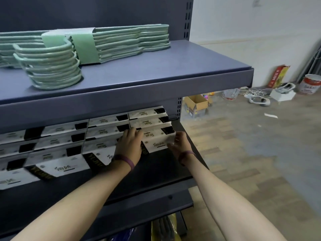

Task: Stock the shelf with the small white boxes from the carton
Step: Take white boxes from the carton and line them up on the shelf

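Several small white boxes with black-and-gold bands stand stacked in rows on the dark middle shelf (pixel 166 173). At the right end of the row, one white box (pixel 157 140) is held between both hands. My left hand (pixel 130 145) presses its left side, fingers over the top. My right hand (pixel 180 143) grips its right end. Both wrists wear purple bands. More white boxes (pixel 149 117) are stacked right behind the held one. The carton the boxes come from is not clearly in view.
The upper shelf (pixel 156 79) carries bundles of green hangers (pixel 52 66). On the floor beyond the shelf are an open cardboard box (pixel 198 105), paint buckets (pixel 311 84), cables and a red bag against the wall. Bags lie under the shelf.
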Motion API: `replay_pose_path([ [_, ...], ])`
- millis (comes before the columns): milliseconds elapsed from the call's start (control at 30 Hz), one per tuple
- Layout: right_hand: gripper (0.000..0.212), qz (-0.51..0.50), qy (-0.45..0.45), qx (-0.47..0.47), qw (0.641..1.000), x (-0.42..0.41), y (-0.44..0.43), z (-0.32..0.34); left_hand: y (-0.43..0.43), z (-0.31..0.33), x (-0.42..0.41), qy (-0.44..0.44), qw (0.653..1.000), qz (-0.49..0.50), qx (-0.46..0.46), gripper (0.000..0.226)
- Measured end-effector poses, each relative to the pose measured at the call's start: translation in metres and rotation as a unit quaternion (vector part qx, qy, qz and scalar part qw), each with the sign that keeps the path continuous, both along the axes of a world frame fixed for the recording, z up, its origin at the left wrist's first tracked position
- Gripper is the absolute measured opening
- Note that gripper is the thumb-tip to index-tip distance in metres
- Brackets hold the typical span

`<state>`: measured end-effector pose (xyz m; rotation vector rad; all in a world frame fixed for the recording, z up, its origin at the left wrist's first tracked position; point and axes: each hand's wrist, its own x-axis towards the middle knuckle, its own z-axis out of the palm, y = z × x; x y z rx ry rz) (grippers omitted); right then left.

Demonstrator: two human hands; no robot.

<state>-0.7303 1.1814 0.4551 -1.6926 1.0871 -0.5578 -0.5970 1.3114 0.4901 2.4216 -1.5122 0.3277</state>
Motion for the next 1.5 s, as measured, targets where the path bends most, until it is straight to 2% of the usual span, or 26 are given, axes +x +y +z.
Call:
replay_pose_path([
  [100,0.052,0.045,0.022,-0.023,0.998,-0.013,0.007,0.004,0.008,0.003,-0.001,0.033,0.999,-0.006,-0.017,0.035],
  [200,0.059,-0.002,0.016,-0.015,1.0,-0.029,0.023,-0.001,0.028,0.005,-0.005,0.055,0.996,-0.055,-0.04,0.039],
  [300,0.05,-0.038,0.056,-0.048,0.997,-0.049,0.058,-0.008,0.061,0.002,-0.015,0.122,0.988,-0.089,-0.03,0.034],
  [433,0.042,-0.113,0.07,-0.095,0.987,-0.088,0.129,-0.012,0.113,-0.017,-0.035,0.219,0.962,-0.161,0.013,0.027],
  [567,0.043,-0.124,0.134,-0.054,0.982,-0.138,0.207,-0.056,0.16,-0.056,-0.078,0.278,0.924,-0.252,0.072,0.03],
  [833,0.04,-0.125,0.3,0.157,0.932,-0.264,0.29,-0.2,0.189,-0.174,-0.179,0.36,0.852,-0.261,0.275,0.042],
  [1133,0.047,-0.114,0.358,0.319,0.87,-0.382,0.265,-0.409,0.126,-0.368,-0.29,0.39,0.809,-0.179,0.402,0.049],
  [1233,0.051,-0.133,0.351,0.361,0.854,-0.408,0.247,-0.496,0.113,-0.454,-0.318,0.401,0.795,-0.147,0.43,0.047],
  [1400,0.056,-0.237,0.259,0.481,0.803,-0.425,0.227,-0.634,0.128,-0.584,-0.357,0.413,0.766,-0.096,0.483,0.043],
  [1500,0.067,-0.307,0.203,0.516,0.773,-0.423,0.217,-0.726,0.136,-0.648,-0.375,0.43,0.761,-0.096,0.477,0.04],
])
